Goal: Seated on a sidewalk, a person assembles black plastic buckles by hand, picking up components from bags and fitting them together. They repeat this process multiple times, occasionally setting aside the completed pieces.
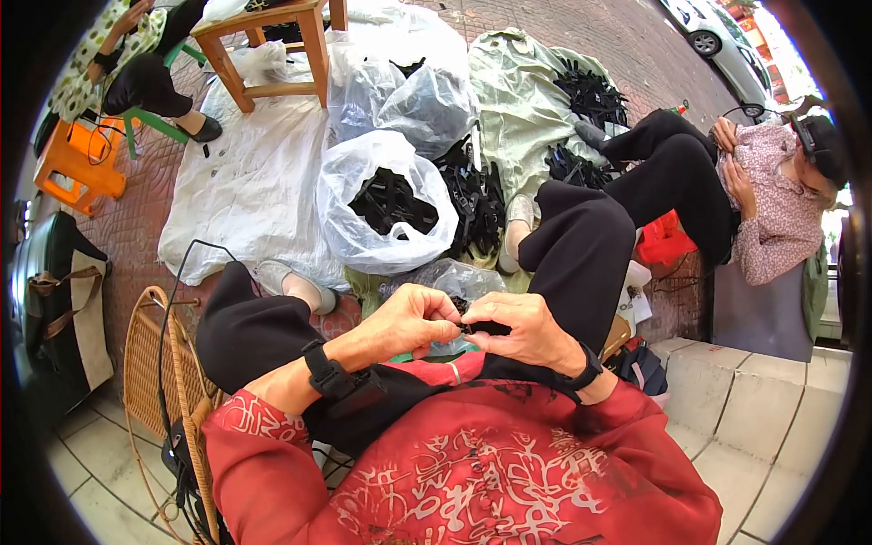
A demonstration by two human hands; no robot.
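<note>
left hand (pixel 413 320) + right hand (pixel 520 329) pinch small black part (pixel 481 328) | over lap

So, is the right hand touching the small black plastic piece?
Touching: the head view shows the right hand fingers closed on the small black plastic piece.

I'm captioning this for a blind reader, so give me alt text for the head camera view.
A seated person's left hand and right hand meet over their lap, pinching a small black part between the fingers. Ahead on the brick ground sits a clear plastic bag filled with black pieces. Another person sits to the right.
</note>
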